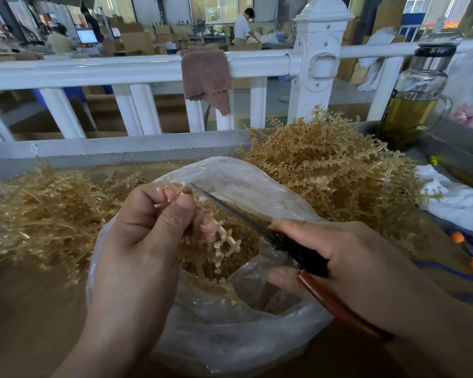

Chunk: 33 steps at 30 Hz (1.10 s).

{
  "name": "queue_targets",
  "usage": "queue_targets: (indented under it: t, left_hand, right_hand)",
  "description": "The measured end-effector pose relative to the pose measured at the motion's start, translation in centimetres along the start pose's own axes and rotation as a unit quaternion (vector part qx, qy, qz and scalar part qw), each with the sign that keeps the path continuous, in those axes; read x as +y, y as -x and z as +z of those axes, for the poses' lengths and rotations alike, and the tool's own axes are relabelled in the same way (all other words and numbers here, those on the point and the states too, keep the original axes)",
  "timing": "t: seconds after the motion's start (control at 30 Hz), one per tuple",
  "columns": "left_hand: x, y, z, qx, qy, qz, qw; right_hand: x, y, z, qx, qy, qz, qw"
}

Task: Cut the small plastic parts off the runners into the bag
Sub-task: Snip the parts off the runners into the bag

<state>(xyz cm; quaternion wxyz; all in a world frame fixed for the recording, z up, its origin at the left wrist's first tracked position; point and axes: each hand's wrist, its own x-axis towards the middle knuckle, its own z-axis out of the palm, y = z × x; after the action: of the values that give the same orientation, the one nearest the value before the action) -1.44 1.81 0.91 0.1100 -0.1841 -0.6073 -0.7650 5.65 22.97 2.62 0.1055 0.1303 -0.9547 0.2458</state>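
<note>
Head view | left hand [148,222] pinches a plastic runner [225,242] above the open clear bag [243,175], near edge of the table [25,309] | right hand [339,257] grips scissors [230,205], blade tip beside the runner | judged light, thin, springy; hold its spine close to the cut

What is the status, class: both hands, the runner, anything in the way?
Left hand pinches runner over open bag. Right hand grips scissors, tip by runner's top. Runner piles flank bag, none blocking.
</note>
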Motion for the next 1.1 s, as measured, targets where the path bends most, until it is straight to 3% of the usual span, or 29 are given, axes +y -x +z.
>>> queue_targets:
  t: [0.17,1.1]
  left_hand:
    - [-0.2,0.29,-0.04,0.021,-0.084,0.02,0.996]
    - [-0.58,0.25,0.11,-0.027,-0.032,0.046,0.998]
  right_hand:
    - [-0.21,0.04,0.06,-0.003,0.017,-0.01,1.0]
    - [-0.58,0.06,0.37,0.036,0.039,-0.013,0.999]
